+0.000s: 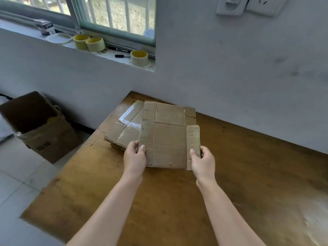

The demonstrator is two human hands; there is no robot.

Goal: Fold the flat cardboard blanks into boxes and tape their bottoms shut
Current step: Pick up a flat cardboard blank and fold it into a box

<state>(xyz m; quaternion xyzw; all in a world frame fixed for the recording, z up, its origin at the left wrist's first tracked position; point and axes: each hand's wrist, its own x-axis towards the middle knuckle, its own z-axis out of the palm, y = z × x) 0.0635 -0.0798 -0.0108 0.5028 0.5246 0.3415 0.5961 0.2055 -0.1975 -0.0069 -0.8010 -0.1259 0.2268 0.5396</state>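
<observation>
A flat brown cardboard blank (168, 144) lies on top of a stack of blanks (124, 128) near the far left corner of the wooden table (248, 183). My left hand (134, 157) grips the top blank's left edge, thumb on top. At the right flap, my right hand (203, 159) grips the edge the same way. The lower blanks carry strips of clear tape. Three tape rolls (139, 57) sit on the window sill, far beyond the table.
An open cardboard carton (42, 128) stands on the tiled floor left of the table. Two black markers (122, 55) lie on the sill beside the rolls. The grey wall runs along the table's far edge.
</observation>
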